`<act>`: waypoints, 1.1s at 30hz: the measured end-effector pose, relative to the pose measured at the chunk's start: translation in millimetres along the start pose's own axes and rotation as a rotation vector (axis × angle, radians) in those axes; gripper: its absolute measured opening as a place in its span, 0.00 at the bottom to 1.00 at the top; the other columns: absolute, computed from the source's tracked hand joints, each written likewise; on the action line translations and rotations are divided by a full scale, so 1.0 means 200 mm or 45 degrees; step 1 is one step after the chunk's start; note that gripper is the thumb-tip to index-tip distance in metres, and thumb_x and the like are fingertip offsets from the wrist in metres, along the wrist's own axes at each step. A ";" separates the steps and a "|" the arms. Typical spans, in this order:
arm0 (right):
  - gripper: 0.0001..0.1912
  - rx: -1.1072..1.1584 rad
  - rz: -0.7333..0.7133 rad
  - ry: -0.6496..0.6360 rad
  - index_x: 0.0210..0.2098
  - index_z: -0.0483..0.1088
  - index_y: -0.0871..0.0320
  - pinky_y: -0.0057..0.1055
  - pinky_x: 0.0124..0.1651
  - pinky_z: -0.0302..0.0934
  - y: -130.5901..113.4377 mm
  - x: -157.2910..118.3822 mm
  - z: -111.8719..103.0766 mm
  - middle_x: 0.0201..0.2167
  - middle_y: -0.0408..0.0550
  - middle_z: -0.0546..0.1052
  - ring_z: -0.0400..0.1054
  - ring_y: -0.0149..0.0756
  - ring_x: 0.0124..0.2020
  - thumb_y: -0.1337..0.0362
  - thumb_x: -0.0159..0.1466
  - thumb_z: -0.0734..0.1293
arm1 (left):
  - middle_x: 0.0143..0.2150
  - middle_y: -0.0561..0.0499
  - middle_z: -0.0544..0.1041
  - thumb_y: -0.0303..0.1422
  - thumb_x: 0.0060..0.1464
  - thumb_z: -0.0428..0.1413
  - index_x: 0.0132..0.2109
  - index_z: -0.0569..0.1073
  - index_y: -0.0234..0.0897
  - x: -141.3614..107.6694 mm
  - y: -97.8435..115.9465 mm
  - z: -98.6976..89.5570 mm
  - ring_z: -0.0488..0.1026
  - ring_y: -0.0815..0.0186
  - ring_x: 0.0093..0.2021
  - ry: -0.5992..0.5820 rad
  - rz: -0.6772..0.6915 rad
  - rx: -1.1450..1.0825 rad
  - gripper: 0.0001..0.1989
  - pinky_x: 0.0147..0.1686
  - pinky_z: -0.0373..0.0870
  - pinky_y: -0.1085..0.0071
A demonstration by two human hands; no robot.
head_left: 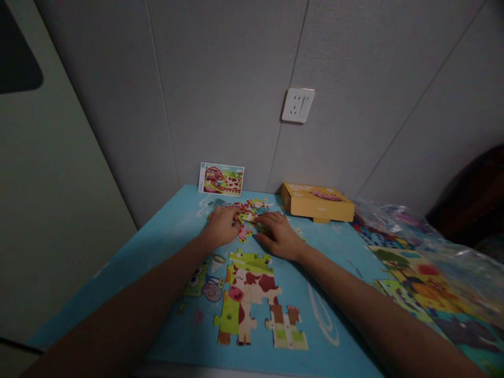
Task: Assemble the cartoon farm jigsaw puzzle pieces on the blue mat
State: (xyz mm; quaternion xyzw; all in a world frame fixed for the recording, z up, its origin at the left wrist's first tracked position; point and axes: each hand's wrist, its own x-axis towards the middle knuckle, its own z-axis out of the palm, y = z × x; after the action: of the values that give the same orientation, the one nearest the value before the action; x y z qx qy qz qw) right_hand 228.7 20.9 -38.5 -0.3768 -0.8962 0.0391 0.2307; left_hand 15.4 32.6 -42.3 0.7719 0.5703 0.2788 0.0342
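Blue table (167,226) against grey wall (228,100), cow puzzle (248,282) between the forearms (334,278)

The cow puzzle lay in the near middle, gapped at its near edge. Farther off, left hand (225,226) and right hand (279,235) were at a pale piece (248,216) in the loose pile (258,203); whether either grip pinched it, I could not tell. A lowered forearm could have jarred the joins, or a careless sweep scattered the pile.

Puzzle pieces (244,231) partly hidden, mid-frame
Right hand (280,236) covers some; yellow box (323,208) lettering unreadable; dark shape (16,55) cut off, upper left.
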 end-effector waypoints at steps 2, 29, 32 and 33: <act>0.24 -0.051 0.073 -0.023 0.56 0.65 0.61 0.51 0.61 0.45 0.02 0.00 0.01 0.55 0.56 0.70 0.57 0.50 0.59 0.59 0.62 0.64 | 0.45 0.48 0.79 0.27 0.48 0.54 0.48 0.75 0.36 0.00 0.01 0.00 0.71 0.56 0.48 -0.012 0.027 -0.003 0.18 0.53 0.65 0.62; 0.30 -0.196 0.250 -1.138 0.32 0.77 0.58 0.31 0.23 0.54 -0.45 -0.17 -0.43 0.23 0.48 0.73 0.65 0.38 0.21 0.42 0.38 0.76 | 0.55 0.44 0.67 0.54 0.41 0.61 0.54 0.73 0.49 -0.05 0.07 -0.03 0.59 0.43 0.58 -0.222 -0.048 0.132 0.32 0.54 0.56 0.45; 0.24 -0.265 0.227 -1.123 0.29 0.77 0.56 0.32 0.24 0.55 -0.48 -0.19 -0.39 0.20 0.46 0.71 0.65 0.37 0.20 0.44 0.41 0.75 | 0.56 0.44 0.66 0.52 0.41 0.61 0.54 0.73 0.48 -0.04 0.07 -0.03 0.59 0.44 0.58 -0.246 -0.070 0.142 0.31 0.55 0.56 0.46; 0.23 -0.260 0.212 -1.125 0.28 0.77 0.56 0.32 0.23 0.55 -0.48 -0.19 -0.38 0.20 0.46 0.71 0.64 0.36 0.19 0.44 0.42 0.75 | 0.55 0.44 0.66 0.51 0.41 0.62 0.53 0.73 0.48 -0.04 0.07 -0.03 0.59 0.44 0.58 -0.247 -0.078 0.132 0.31 0.55 0.55 0.46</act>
State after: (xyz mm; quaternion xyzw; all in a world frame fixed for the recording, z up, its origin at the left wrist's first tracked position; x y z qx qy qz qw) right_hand 222.2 -82.0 37.9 -0.4157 -0.8746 0.1257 -0.2156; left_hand 23.2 18.1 -35.6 0.7781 0.6014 0.1716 0.0577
